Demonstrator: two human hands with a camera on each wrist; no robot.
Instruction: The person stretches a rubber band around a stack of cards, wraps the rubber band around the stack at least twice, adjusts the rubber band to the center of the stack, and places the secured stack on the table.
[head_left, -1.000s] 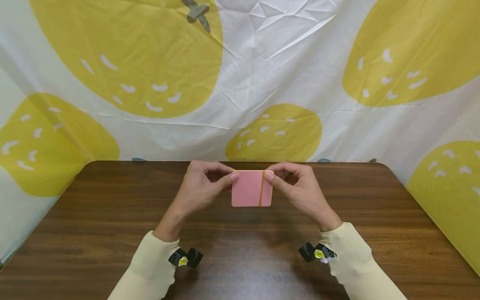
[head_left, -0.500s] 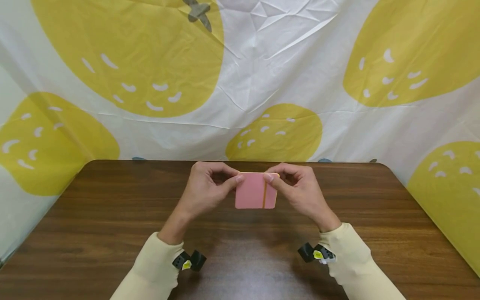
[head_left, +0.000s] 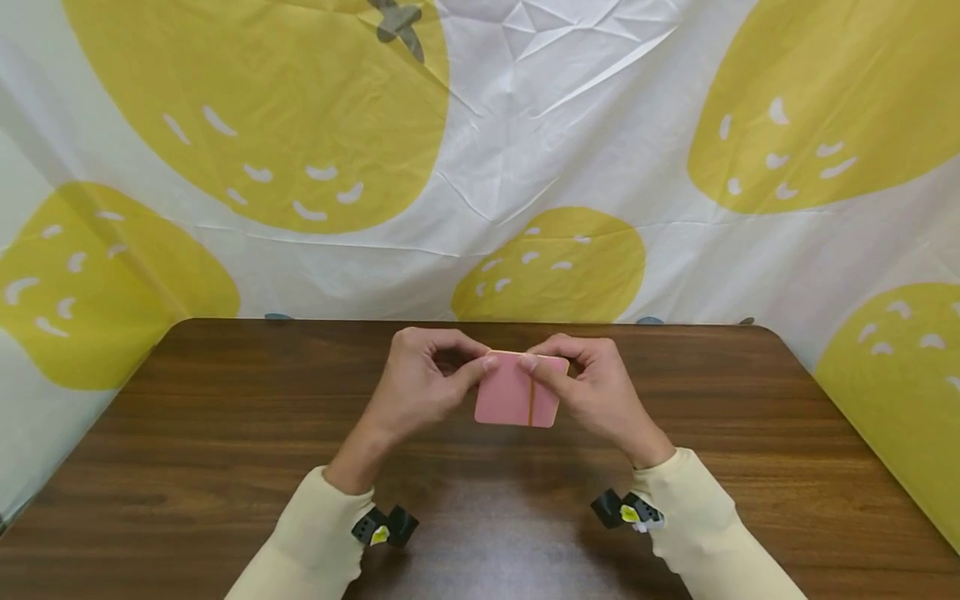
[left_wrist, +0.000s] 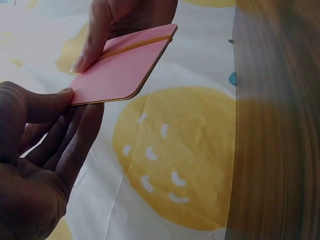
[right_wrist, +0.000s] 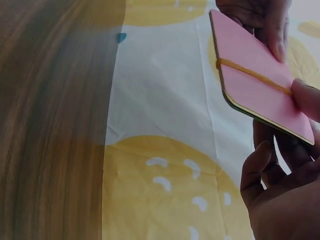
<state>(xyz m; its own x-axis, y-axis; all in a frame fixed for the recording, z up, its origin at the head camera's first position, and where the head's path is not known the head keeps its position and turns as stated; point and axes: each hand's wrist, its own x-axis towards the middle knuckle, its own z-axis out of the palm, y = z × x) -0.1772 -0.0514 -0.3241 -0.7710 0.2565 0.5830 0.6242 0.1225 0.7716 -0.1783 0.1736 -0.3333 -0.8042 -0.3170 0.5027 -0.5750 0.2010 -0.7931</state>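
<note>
A thin pink square pad with rounded corners [head_left: 506,396] is held up above the table in the head view. An orange rubber band [head_left: 532,404] runs across it, nearer its right side. My left hand [head_left: 423,379] pinches the upper left corner, thumb in front. On the upper edge, my right hand [head_left: 600,396] grips the pad, its thumb over the band's top end. Yellowish and dark layers line the rim of the pink pad [left_wrist: 117,75] in the left wrist view. Behind the pad [right_wrist: 255,55], its rear face is hidden in the right wrist view.
Beneath both hands spreads a dark brown wooden table [head_left: 225,433] with rounded far corners. A white cloth [head_left: 337,275] printed with large yellow fruit hangs behind it and along the sides. Black cameras sit at the left wrist [head_left: 385,527] and right wrist.
The pad has shifted right and slightly down, tilting a little clockwise. My left hand has followed it rightward. My right thumb now lies farther left on the pad, over the band.
</note>
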